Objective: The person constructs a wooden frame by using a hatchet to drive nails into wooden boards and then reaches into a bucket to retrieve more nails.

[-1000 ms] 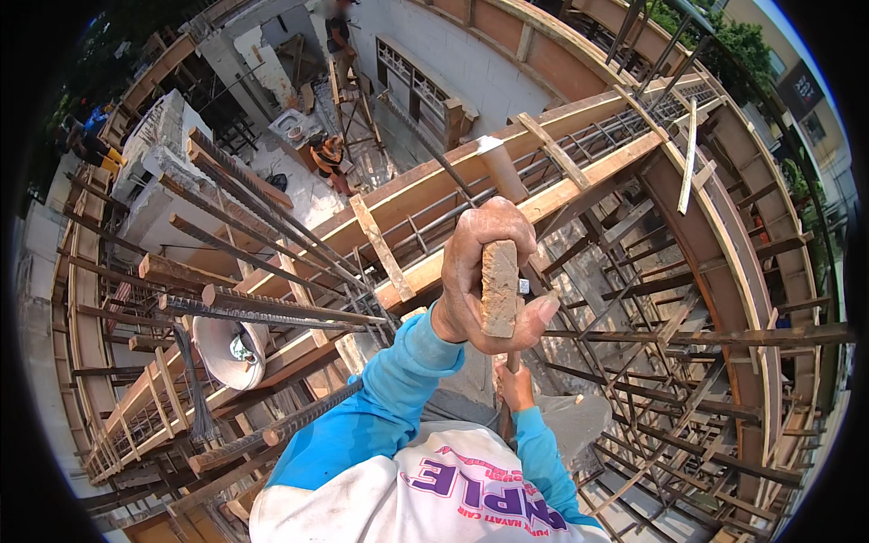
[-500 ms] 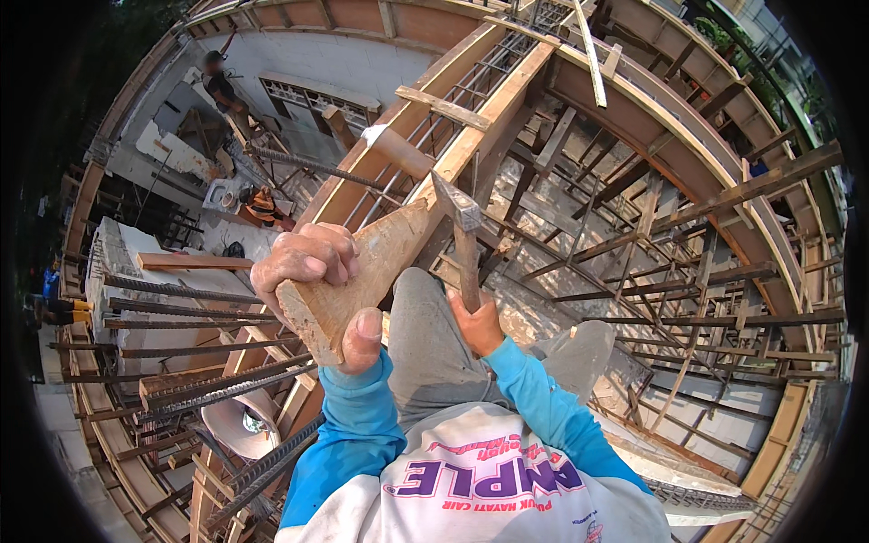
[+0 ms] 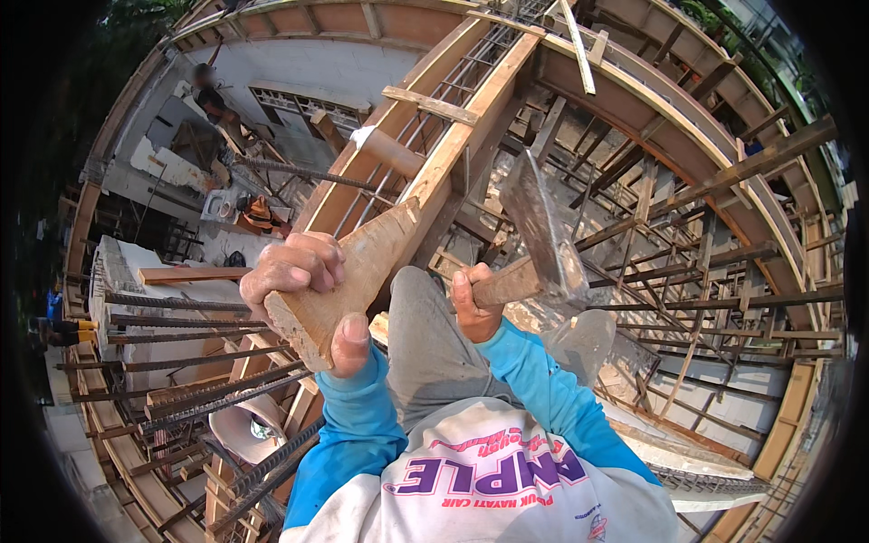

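Note:
My left hand (image 3: pixel 303 290) is wrapped round a short, thick piece of wood (image 3: pixel 362 258), fingers over the top and thumb on the near side. The wood narrows to a point at its far end, which lies by the edge of a timber beam form (image 3: pixel 448 163). In my right hand (image 3: pixel 477 303) is a hammer (image 3: pixel 548 231), gripped by its wooden handle. Its long, worn metal head is raised to the right, apart from the wood. My legs are beneath both hands.
Steel bars run inside the beam form, with a pale pipe (image 3: pixel 389 152) and a wooden crosspiece (image 3: pixel 430 104) across it. Ribbed steel bars (image 3: pixel 226 394) jut out at left. Timber props (image 3: pixel 670 271) stand below right. Co-workers (image 3: pixel 258 214) are at far left.
The hammer has swung up and right, away from the wood's tip, and its head looks larger. My left hand with the wood has shifted slightly left.

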